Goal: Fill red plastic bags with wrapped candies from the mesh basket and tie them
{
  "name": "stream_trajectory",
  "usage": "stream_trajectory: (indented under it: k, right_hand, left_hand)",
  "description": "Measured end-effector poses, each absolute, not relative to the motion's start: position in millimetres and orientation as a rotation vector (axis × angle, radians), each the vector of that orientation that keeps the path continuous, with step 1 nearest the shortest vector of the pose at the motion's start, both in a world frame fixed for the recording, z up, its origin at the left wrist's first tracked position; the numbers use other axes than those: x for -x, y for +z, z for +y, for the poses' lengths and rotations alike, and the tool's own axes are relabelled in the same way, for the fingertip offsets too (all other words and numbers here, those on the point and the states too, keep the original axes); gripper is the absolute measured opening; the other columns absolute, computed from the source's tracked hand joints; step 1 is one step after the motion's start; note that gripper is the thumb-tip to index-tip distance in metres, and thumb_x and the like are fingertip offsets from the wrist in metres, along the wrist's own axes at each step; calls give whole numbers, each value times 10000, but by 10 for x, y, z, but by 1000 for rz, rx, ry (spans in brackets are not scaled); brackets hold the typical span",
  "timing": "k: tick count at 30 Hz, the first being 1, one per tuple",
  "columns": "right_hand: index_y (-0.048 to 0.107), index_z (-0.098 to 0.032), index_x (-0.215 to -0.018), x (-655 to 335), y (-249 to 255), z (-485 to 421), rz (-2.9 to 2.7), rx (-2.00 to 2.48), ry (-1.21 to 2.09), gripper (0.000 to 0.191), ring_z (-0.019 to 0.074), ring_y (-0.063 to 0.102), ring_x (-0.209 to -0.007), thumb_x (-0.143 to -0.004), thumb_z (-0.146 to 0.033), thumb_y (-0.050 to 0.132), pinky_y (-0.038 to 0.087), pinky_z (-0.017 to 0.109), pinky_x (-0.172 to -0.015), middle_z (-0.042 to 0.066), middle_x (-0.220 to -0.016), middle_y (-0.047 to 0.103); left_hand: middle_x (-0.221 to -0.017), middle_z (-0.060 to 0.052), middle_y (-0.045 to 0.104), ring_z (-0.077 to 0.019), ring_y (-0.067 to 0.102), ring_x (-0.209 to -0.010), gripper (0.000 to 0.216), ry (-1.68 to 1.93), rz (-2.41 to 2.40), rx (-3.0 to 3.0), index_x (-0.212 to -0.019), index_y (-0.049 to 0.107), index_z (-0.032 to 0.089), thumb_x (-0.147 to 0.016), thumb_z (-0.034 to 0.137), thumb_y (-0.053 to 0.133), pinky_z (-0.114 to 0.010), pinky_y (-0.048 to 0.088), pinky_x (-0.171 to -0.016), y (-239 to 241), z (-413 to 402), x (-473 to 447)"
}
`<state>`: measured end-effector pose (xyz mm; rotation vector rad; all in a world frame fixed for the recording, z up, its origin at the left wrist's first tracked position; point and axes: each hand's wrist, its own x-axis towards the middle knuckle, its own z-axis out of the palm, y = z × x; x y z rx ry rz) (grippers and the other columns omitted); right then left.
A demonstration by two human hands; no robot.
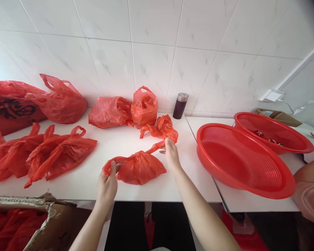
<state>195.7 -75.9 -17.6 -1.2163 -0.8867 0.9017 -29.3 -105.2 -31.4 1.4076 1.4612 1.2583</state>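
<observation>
A filled red plastic bag [138,169] lies near the front edge of the white table [115,143]. My left hand [107,183] is closed, pinching the bag's left handle. My right hand [170,153] is closed on the bag's right handle, which is pulled out toward a crumpled red bag [162,129] behind it. Several tied red bags [54,151] lie to the left.
More red bags [120,111] stand against the tiled wall, beside a dark flask [180,106]. Two red colander baskets [240,160] sit on the right. A cardboard box [23,223] of red bags is at lower left. Another person's arm [310,188] shows at the right edge.
</observation>
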Motion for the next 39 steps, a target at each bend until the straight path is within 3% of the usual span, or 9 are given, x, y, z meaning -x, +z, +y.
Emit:
stream_trajectory:
  k: [4,7,11,14,18,22,26,35,39]
  right_hand:
    - [531,-247,-840,-1573,-319,-945,-1345,1512,425,314,208,560,-848,-970,-456,336,462,341,-741,70,-942,550]
    - [586,-239,-918,-1492,-408,-954,-1449,1652,191,317,225,547,-905,-978,-418,332,436,324,-679,110,-1096,508]
    - [630,-225,-933,-1631,-408,-822,-1581,1742,64,334,181,536,-786,-977,-428,368,369,278,-577,105,-1084,494]
    - [639,-218,-933,-1774,-380,-699,-1632,1784,-11,322,151,516,-738,-981,-414,388,318,248,-539,85,-1027,498]
    - [624,-218,-971,-1900,-439,-560,-1665,1910,-9,283,134,512,-718,-995,-368,385,268,236,-527,56,-978,532]
    - [609,-221,-949,-1947,-595,-450,-1677,1983,40,253,130,513,-675,-995,-357,400,243,242,-525,26,-880,570]
    - [588,-204,-940,-1962,-713,-369,-1661,2052,68,203,137,544,-708,-983,-323,429,257,251,-543,34,-915,599]
    - [556,-194,-903,-1958,-742,-391,-1593,2096,107,169,167,581,-792,-958,-318,455,290,259,-569,63,-960,615]
    - [522,-189,-935,-1959,-739,-438,-1462,2062,146,183,177,579,-716,-975,-310,391,264,263,-545,52,-838,631]
  left_hand:
    - [-923,-59,673,-207,642,-843,433,1203,1579,-1640,-955,548,235,-953,544,245,-305,497,-732,-290,-905,5]
    - [-805,-27,643,-202,601,-697,369,1108,1649,-1709,-939,521,257,-956,511,255,-299,446,-650,-322,-810,-92]
    - [-652,0,595,-199,533,-563,273,914,1701,-1809,-904,534,277,-947,413,301,-272,361,-557,-365,-708,-16]
    - [-715,-9,630,-200,566,-630,247,823,1745,-1845,-924,546,283,-932,346,307,-259,364,-573,-375,-611,88]
    - [-843,-21,686,-212,613,-737,278,668,1835,-1876,-995,574,301,-905,296,311,-257,377,-596,-409,-470,150]
    - [-856,-69,702,-270,622,-750,316,443,1944,-1946,-1023,612,305,-864,264,341,-296,350,-583,-449,-355,114]
    - [-866,-100,711,-290,637,-759,337,303,2004,-2022,-1047,614,295,-864,241,336,-314,347,-591,-489,-300,65]
    - [-908,-107,711,-284,649,-778,336,279,2051,-2126,-1044,584,254,-846,142,337,-311,342,-600,-566,-429,29]
    - [-916,-123,693,-294,636,-813,306,348,2036,-2121,-1000,576,227,-821,125,350,-308,322,-590,-558,-554,107]
